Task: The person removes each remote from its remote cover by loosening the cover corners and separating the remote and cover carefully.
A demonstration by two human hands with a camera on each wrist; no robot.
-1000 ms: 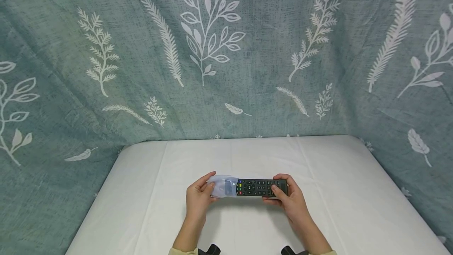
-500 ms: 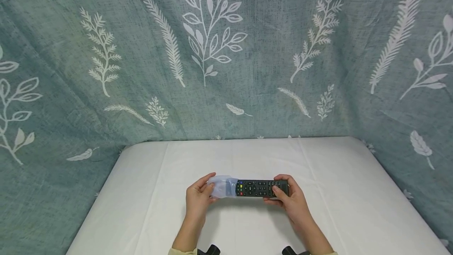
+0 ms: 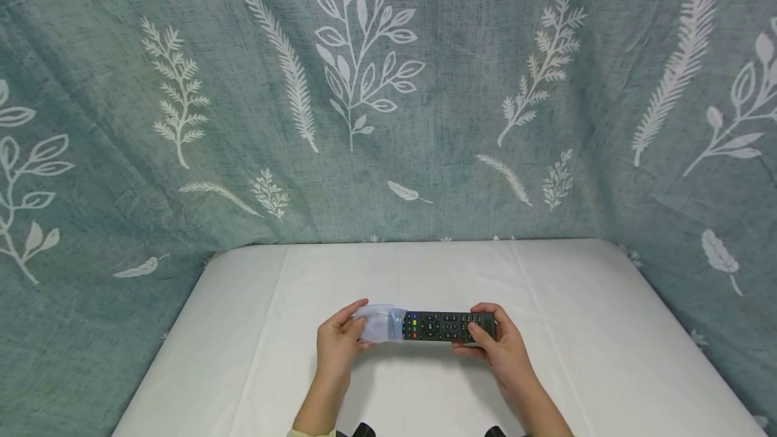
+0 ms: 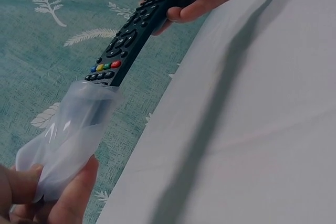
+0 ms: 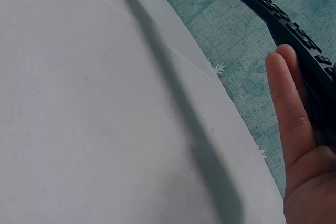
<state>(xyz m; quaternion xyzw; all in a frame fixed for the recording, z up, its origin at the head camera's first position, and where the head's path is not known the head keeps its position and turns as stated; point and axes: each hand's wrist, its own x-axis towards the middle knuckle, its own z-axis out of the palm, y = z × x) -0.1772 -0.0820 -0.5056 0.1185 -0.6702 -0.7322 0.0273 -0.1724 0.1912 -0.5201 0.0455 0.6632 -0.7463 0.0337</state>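
Observation:
A black remote control (image 3: 446,326) is held level above the table, its left end inside a translucent plastic sleeve (image 3: 379,324). My left hand (image 3: 336,346) pinches the closed end of the sleeve between thumb and fingers. At the other end, my right hand (image 3: 500,346) grips the remote, thumb on its button face and fingers behind and under it. In the left wrist view the sleeve (image 4: 71,135) looks loose and crumpled around the remote's end, near the coloured buttons (image 4: 107,66). The right wrist view shows straight fingers (image 5: 289,103) against the remote's underside (image 5: 310,72).
A white-covered table (image 3: 291,383) lies beneath both hands, with their shadows on it. Behind and at the sides hangs a green curtain (image 3: 449,154) with white leaf prints. Black wrist-camera parts (image 3: 364,430) show at the bottom edge.
Slightly more of the remote shows outside the sleeve. The right hand with the remote has shifted a little right, and the left hand with the sleeve a little left. The head view has tilted slightly.

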